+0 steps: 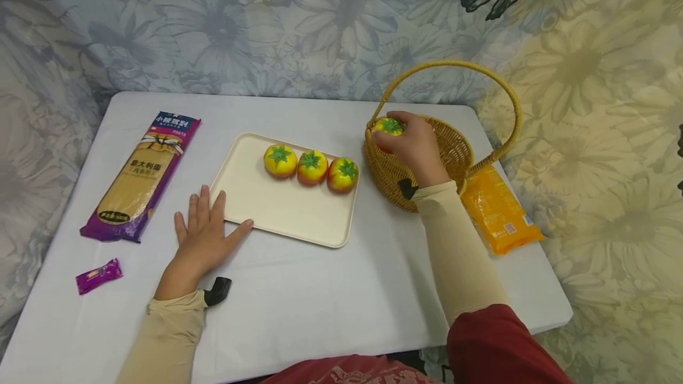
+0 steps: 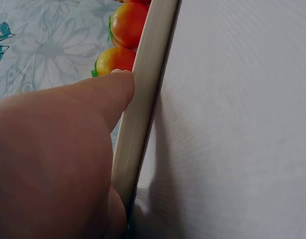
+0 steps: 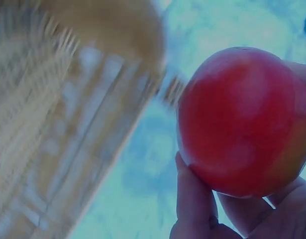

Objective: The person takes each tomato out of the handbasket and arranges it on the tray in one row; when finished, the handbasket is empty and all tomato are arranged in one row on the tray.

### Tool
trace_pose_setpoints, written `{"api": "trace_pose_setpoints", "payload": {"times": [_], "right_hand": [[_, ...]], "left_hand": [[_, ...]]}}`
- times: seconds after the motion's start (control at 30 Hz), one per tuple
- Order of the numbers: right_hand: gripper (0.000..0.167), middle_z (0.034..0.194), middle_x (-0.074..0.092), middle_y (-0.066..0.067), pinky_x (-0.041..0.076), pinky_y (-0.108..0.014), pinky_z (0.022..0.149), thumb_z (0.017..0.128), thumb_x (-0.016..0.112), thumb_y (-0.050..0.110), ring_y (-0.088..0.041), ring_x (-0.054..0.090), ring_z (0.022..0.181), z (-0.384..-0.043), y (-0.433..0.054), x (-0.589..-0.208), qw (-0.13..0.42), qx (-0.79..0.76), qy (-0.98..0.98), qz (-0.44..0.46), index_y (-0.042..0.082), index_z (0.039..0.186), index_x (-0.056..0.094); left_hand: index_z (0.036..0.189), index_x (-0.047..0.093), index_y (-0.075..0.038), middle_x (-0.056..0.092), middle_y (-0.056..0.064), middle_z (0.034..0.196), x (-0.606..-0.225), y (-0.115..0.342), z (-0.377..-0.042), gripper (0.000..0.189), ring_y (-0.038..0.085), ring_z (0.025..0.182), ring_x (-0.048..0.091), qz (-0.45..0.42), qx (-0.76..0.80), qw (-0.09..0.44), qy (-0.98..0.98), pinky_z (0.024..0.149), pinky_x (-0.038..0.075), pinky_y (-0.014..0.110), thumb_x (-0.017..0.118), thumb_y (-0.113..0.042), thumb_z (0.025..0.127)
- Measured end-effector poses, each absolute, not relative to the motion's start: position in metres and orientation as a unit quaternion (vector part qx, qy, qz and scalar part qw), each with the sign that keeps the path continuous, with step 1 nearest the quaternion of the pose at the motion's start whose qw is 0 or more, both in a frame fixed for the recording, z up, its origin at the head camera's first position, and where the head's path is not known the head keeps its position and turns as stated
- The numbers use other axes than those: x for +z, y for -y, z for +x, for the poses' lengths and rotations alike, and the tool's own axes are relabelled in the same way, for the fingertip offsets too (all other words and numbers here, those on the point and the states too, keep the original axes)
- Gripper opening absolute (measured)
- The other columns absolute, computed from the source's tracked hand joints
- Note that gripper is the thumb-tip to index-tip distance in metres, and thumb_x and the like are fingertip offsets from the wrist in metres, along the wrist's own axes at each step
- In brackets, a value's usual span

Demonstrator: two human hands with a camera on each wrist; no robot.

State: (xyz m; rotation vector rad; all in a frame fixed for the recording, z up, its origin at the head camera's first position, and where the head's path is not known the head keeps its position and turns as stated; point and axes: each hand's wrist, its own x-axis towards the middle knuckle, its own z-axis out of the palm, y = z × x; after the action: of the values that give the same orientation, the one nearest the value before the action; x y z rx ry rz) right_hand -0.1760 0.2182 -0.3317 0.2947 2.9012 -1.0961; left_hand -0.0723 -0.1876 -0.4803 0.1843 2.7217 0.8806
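My right hand (image 1: pixel 416 144) holds a tomato (image 1: pixel 389 126) at the left rim of the wicker basket (image 1: pixel 385 176), below its raised handle. In the right wrist view the tomato (image 3: pixel 245 122) shows its smooth red underside, with the fingers around it. Three more red-and-yellow tomatoes (image 1: pixel 312 167) with green leafy tops sit in a row along the far right side of the cream tray (image 1: pixel 288 215). My left hand (image 1: pixel 205 245) lies with spread fingers at the tray's near left corner. Its thumb touches the tray's edge (image 2: pixel 138 109) in the left wrist view.
A pack of pasta (image 1: pixel 141 176) lies at the left of the white table (image 1: pixel 320 301), with a small purple wrapped candy (image 1: pixel 99 276) nearer the front. An orange packet (image 1: pixel 498 212) lies right of the basket, near the table's right edge. Flowered cloth (image 1: pixel 341 34) hangs behind.
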Motion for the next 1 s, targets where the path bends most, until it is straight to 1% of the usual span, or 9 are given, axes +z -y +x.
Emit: {"api": "trace_pose_setpoints", "payload": {"times": [0.13, 0.23, 0.4, 0.5, 0.63, 0.73, 0.8, 0.87, 1.0], "right_hand": [[0.065, 0.134, 0.066, -0.01, 0.056, -0.041, 0.092, 0.093, 0.079, 0.034, -0.026, 0.063, 0.107, -0.181, -0.182, -0.341, 0.02, -0.394, -0.916, 0.068, 0.012, 0.151, 0.06], [0.063, 0.137, 0.065, -0.008, 0.056, -0.041, 0.094, 0.093, 0.08, 0.033, -0.025, 0.065, 0.11, -0.186, -0.154, -0.348, 0.027, -0.415, -0.908, 0.041, 0.013, 0.15, 0.061], [0.062, 0.145, 0.063, -0.003, 0.053, -0.038, 0.101, 0.094, 0.081, 0.036, -0.021, 0.063, 0.119, -0.195, -0.106, -0.357, 0.046, -0.415, -0.908, 0.004, 0.019, 0.15, 0.062], [0.062, 0.143, 0.064, -0.002, 0.051, -0.036, 0.103, 0.094, 0.081, 0.038, -0.018, 0.062, 0.118, -0.202, -0.077, -0.362, 0.045, -0.424, -0.904, -0.023, 0.02, 0.15, 0.062], [0.063, 0.142, 0.064, 0.0, 0.051, -0.033, 0.099, 0.094, 0.079, 0.043, -0.017, 0.061, 0.115, -0.215, -0.043, -0.369, 0.06, -0.416, -0.906, -0.055, 0.022, 0.151, 0.061], [0.065, 0.143, 0.062, 0.001, 0.052, -0.03, 0.093, 0.095, 0.076, 0.046, -0.016, 0.06, 0.111, -0.225, -0.023, -0.376, 0.073, -0.397, -0.912, -0.077, 0.023, 0.153, 0.059], [0.066, 0.144, 0.061, 0.001, 0.051, -0.03, 0.092, 0.096, 0.074, 0.048, -0.016, 0.059, 0.111, -0.231, -0.012, -0.381, 0.073, -0.387, -0.915, -0.089, 0.022, 0.154, 0.057], [0.067, 0.147, 0.06, 0.001, 0.05, -0.029, 0.094, 0.097, 0.072, 0.049, -0.016, 0.059, 0.113, -0.237, -0.003, -0.386, 0.072, -0.378, -0.917, -0.1, 0.021, 0.156, 0.055], [0.071, 0.153, 0.055, -0.002, 0.047, -0.03, 0.104, 0.1, 0.069, 0.048, -0.017, 0.056, 0.123, -0.243, 0.009, -0.396, 0.084, -0.348, -0.926, -0.116, 0.017, 0.16, 0.048]], "left_hand": [[0.169, 0.004, -0.001, -0.029, 0.02, 0.17, -0.48, 0.188, -0.074, 0.108, 0.044, 0.154, -0.03, 0.06, 0.303, 0.137, -0.941, 0.113, -0.026, 0.07, 0.049, -0.072, 0.101], [0.169, 0.004, -0.001, -0.029, 0.02, 0.17, -0.48, 0.189, -0.074, 0.108, 0.044, 0.155, -0.029, 0.056, 0.301, 0.139, -0.942, 0.113, -0.025, 0.07, 0.049, -0.071, 0.101], [0.169, 0.004, -0.002, -0.029, 0.02, 0.171, -0.483, 0.189, -0.075, 0.108, 0.045, 0.155, -0.028, 0.054, 0.299, 0.14, -0.942, 0.114, -0.025, 0.07, 0.049, -0.072, 0.101], [0.169, 0.005, -0.002, -0.029, 0.018, 0.171, -0.484, 0.188, -0.077, 0.108, 0.044, 0.155, -0.028, 0.056, 0.299, 0.138, -0.942, 0.114, -0.025, 0.069, 0.049, -0.073, 0.101], [0.17, 0.005, -0.002, -0.029, 0.017, 0.171, -0.482, 0.188, -0.078, 0.108, 0.042, 0.155, -0.029, 0.055, 0.298, 0.142, -0.942, 0.114, -0.026, 0.068, 0.047, -0.074, 0.101], [0.169, 0.006, -0.002, -0.028, 0.018, 0.171, -0.482, 0.188, -0.079, 0.108, 0.042, 0.155, -0.029, 0.053, 0.298, 0.143, -0.942, 0.114, -0.026, 0.068, 0.048, -0.074, 0.101], [0.169, 0.007, -0.002, -0.027, 0.018, 0.172, -0.483, 0.188, -0.08, 0.108, 0.042, 0.156, -0.028, 0.051, 0.298, 0.14, -0.943, 0.115, -0.025, 0.068, 0.048, -0.074, 0.101], [0.169, 0.008, -0.002, -0.026, 0.019, 0.172, -0.484, 0.188, -0.08, 0.109, 0.042, 0.156, -0.027, 0.051, 0.298, 0.136, -0.944, 0.115, -0.025, 0.068, 0.048, -0.075, 0.1], [0.17, 0.009, -0.002, -0.024, 0.019, 0.173, -0.483, 0.188, -0.079, 0.109, 0.042, 0.157, -0.025, 0.048, 0.299, 0.133, -0.944, 0.116, -0.024, 0.067, 0.048, -0.076, 0.1]]}}
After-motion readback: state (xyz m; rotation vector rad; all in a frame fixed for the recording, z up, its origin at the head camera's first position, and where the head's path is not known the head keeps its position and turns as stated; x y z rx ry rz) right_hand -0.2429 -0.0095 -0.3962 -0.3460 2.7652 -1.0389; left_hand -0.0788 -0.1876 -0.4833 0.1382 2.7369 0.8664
